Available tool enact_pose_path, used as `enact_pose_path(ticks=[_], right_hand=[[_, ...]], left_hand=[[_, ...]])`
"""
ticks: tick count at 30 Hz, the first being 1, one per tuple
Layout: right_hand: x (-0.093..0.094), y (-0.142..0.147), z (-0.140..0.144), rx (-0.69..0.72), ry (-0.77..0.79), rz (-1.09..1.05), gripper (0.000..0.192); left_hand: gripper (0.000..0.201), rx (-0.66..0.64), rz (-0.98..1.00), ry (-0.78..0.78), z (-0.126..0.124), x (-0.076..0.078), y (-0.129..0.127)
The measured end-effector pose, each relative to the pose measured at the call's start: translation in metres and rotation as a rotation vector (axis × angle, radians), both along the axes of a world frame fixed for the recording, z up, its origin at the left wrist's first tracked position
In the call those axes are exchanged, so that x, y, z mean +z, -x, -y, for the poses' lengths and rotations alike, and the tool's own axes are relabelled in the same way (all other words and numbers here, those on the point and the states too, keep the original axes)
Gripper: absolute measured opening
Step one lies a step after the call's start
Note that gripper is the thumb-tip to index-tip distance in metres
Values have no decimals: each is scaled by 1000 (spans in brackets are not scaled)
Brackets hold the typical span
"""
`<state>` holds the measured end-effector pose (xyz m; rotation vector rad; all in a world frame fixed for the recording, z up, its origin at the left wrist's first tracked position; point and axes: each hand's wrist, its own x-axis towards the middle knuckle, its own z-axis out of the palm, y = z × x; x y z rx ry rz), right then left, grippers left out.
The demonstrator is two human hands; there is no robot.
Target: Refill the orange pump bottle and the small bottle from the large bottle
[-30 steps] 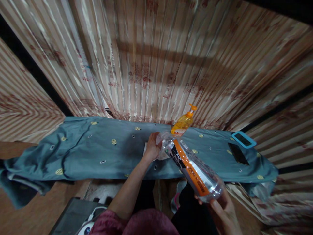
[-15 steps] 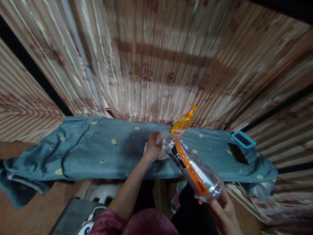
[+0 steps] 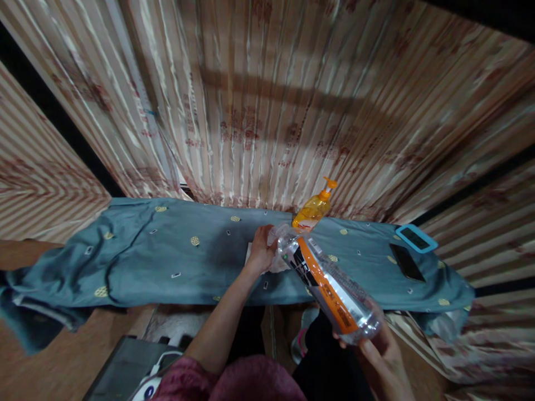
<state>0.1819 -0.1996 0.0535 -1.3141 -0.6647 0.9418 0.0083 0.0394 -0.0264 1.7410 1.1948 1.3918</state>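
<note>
A clear plastic bottle [image 3: 330,287] with an orange, silver and black label lies slanted across the front of the cloth-covered table, its neck pointing up and left. My right hand [image 3: 378,348] is closed around its base, at the lower right. Up at the neck end, my left hand [image 3: 262,250] is closed on a thin, whitish crumpled tissue [image 3: 279,262], which is pressed against the bottle. Those fingertips are partly hidden by the tissue. Just behind the neck stands a pump bottle [image 3: 311,211] of yellow liquid with an orange pump top.
A teal cloth [image 3: 142,256] with pineapple prints covers the narrow table. To the right lie a dark phone [image 3: 407,262] and a light-blue framed device [image 3: 417,238]. Striped curtains [image 3: 251,111] hang behind. Below left are a grey box [image 3: 125,367] and a white device with a cable [image 3: 148,387].
</note>
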Motion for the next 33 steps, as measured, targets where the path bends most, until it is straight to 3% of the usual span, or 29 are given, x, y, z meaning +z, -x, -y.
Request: enact_pose_path(ticks=[17,33], right_hand=[[-5,-6,0,-5,7,-5,78],[-4,-5,0,13,11,17,78]], left_hand=[[39,-10,-4,-7,-1,-3,1],[35,-11,3,17,-1,-1,0]])
